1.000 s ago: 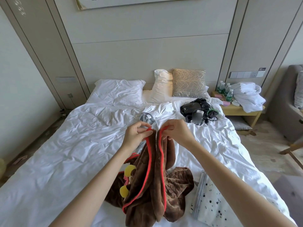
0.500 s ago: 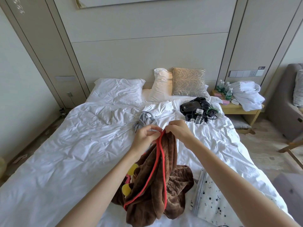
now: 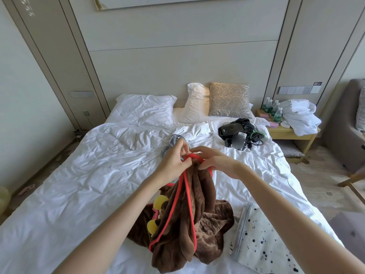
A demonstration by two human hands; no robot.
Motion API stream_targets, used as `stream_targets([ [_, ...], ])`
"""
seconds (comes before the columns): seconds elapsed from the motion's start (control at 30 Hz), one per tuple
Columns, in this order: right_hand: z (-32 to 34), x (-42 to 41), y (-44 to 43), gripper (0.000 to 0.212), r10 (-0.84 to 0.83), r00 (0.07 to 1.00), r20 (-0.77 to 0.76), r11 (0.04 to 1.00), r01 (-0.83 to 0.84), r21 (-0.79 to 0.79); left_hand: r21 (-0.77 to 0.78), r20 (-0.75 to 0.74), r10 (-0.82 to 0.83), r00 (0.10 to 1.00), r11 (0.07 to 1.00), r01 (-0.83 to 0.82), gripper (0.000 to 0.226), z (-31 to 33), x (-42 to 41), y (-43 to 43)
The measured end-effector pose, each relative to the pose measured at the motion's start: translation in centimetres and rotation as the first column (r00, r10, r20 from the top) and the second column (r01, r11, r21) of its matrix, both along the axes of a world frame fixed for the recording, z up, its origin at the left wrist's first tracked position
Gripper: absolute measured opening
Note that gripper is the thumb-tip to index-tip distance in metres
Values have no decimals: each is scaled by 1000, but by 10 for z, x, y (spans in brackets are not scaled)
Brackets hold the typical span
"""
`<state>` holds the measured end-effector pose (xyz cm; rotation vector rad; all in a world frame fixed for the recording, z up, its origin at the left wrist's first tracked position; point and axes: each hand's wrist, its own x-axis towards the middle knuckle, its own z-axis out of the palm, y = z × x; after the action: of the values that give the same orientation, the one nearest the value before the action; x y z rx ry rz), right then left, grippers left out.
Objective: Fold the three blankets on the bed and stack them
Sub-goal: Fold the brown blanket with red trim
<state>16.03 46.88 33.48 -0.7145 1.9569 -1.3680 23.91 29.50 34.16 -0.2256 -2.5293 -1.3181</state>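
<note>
Brown blanket (image 3: pixel 189 220), red-trimmed, held up over the bed (image 3: pixel 79 184).
Spotted blanket (image 3: pixel 262 244) beside it, nearer the bed's foot; left hand (image 3: pixel 173 163) and right hand (image 3: pixel 215 161) both pinched on its trim; grey blanket (image 3: pixel 173 144) beyond.

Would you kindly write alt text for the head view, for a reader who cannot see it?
Both hands, left hand and right hand, pinch the red-trimmed edge of a brown blanket, lifting it above a white bed. A spotted blanket lies folded to its right; a grey blanket sits crumpled beyond the hands.
</note>
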Motion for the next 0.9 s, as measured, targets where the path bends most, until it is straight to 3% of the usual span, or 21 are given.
stream_targets([
  [0.17,13,-7,-16,9,86,989,-123,995,-79,61,-106,-109,-11,994,994,-1,22,29,0,-23],
  [0.27,14,-17,-29,12,76,972,-224,988,-44,146,-145,-206,42,978,987,-73,24,49,-1,-46],
  [0.37,6,-30,-37,48,88,957,-277,964,-12,265,-165,-302,133,944,968,-189,28,70,1,-71],
  [0.53,-8,-47,-24,38,158,907,-389,910,19,415,-114,-437,338,834,898,-424,37,102,10,-124],
  [0.7,11,-58,-12,55,27,835,-550,932,177,315,-45,-471,476,743,828,-559,39,110,16,-149],
  [0.83,68,-62,-8,53,-238,694,-680,924,378,62,82,-478,595,646,762,-642,39,119,12,-154],
  [0.9,107,-60,-6,50,-360,567,-741,887,455,-82,162,-494,652,576,720,-675,37,131,8,-155],
])
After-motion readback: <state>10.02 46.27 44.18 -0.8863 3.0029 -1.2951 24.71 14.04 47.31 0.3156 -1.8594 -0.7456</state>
